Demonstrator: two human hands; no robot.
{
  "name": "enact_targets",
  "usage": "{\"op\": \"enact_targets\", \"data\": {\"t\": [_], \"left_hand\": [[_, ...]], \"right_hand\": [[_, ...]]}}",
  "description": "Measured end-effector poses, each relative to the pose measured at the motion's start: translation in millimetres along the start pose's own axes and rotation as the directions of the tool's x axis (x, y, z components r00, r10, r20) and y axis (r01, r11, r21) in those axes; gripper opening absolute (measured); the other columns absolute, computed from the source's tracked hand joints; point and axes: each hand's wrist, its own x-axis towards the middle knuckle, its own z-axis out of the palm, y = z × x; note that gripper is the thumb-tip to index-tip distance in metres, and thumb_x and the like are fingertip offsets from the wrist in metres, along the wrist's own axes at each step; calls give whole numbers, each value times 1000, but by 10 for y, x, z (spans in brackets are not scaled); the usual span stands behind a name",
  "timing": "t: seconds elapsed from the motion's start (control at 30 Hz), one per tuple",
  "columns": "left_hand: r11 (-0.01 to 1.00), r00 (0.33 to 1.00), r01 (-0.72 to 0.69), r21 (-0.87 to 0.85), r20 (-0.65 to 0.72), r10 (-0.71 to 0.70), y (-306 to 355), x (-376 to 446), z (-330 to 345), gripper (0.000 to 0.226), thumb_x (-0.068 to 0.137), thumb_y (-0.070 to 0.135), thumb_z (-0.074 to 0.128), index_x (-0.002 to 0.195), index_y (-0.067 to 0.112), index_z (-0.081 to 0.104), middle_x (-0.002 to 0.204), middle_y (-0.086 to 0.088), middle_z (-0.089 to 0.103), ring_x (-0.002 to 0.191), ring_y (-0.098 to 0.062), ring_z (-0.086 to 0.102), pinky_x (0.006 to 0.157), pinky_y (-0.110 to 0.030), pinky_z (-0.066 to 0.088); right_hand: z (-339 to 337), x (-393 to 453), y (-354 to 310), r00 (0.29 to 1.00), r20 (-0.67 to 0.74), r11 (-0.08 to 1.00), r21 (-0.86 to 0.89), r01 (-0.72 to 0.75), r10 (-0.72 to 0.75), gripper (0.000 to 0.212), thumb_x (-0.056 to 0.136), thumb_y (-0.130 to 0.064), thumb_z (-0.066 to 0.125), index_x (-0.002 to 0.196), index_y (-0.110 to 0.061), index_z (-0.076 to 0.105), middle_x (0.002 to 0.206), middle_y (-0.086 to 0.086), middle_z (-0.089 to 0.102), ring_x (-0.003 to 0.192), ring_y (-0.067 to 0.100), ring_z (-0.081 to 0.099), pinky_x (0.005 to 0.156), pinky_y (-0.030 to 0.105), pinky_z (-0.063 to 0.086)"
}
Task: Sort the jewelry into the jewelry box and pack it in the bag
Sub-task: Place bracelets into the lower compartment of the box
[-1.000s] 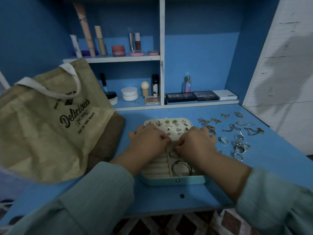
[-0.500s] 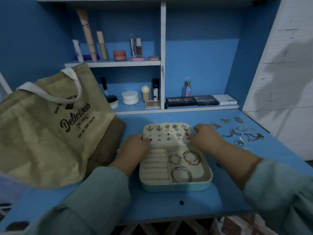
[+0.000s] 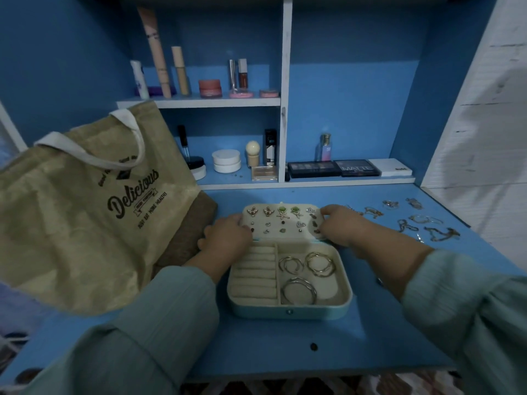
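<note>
Jewelry box [image 3: 289,280] open on blue tabletop [image 3: 256,346], bangles inside. Left hand [image 3: 225,238] and right hand [image 3: 339,226] grip lid [image 3: 282,222] edges, fingers curled. Bag [image 3: 85,206] at left reads "Delicious". Loose jewelry [image 3: 422,223] right. Far shelf: palette [image 3: 358,167] marked "MATTE".

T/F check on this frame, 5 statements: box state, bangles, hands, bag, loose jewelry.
1. The jewelry box is open. True.
2. Three bangles lie in its right compartment. True.
3. The left hand is inside the tote bag. False: it holds the left edge of the earring-studded lid; the right hand holds the right edge.
4. The tote bag lies to the right of the box. False: it is on the left.
5. Loose jewelry remains on the desk right of the box. True.
</note>
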Motion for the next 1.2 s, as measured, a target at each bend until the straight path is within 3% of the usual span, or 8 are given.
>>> {"op": "enact_targets", "data": {"t": [0.1,0.33,0.53,0.63,0.7,0.8,0.93,1.2], "left_hand": [[1000,1000,8,-30,23,-8,-23,89,5,48,94,31,40,142,29,34,143,-7,39,129,-29,37,109,-41,30],[998,998,18,-60,62,-14,155,259,-53,40,99,24,34,135,9,42,143,-15,37,130,-29,34,108,-31,28],[990,997,63,-123,43,-59,177,395,-46,38,97,26,35,128,10,51,136,-15,47,126,-33,42,107,-40,33],[966,999,38,-256,17,-35,180,356,-44,37,99,27,34,130,14,49,137,-9,45,125,-27,41,107,-31,31],[931,998,5,-365,-51,-25,205,310,-94,36,99,28,36,131,19,48,135,-6,48,121,-22,45,107,-31,33],[831,988,-75,-551,-151,-11,268,187,-215,30,98,26,42,124,19,54,122,1,56,103,-11,50,89,-22,39],[749,977,-156,-644,-210,23,305,-66,-346,22,96,26,49,115,20,58,106,7,59,82,1,51,61,-12,36],[712,969,-218,-667,-237,75,201,-562,-420,13,94,22,52,104,19,60,88,14,58,75,7,49,52,2,38]], "right_hand": [[-20,104,-17,999,36,1000,12,-6,6,38,90,-1,46,127,5,49,127,24,53,117,36,52,92,36,45],[-39,336,-50,997,73,1000,2,-4,4,39,90,2,44,129,4,47,128,23,52,108,34,57,73,30,48],[-22,454,-18,1000,30,991,131,-3,-1,39,93,1,39,132,2,45,135,21,47,123,32,47,56,15,31],[-51,476,8,1000,2,965,262,23,-25,34,93,1,40,123,-4,54,121,19,52,95,23,52,56,17,32],[-90,456,-7,999,-34,921,388,27,-15,25,92,0,43,91,-20,59,104,10,49,72,17,45,58,19,36],[-152,387,-27,990,-142,820,569,60,26,28,91,-5,48,74,-27,50,90,1,53,63,9,45,55,21,38],[-244,118,-70,973,-226,715,687,130,40,9,94,-12,51,93,-17,59,78,1,56,63,12,47,52,23,35],[-254,-408,82,969,-244,728,660,182,-21,9,91,-17,57,84,-15,63,77,0,57,67,13,49,58,24,43]]}}
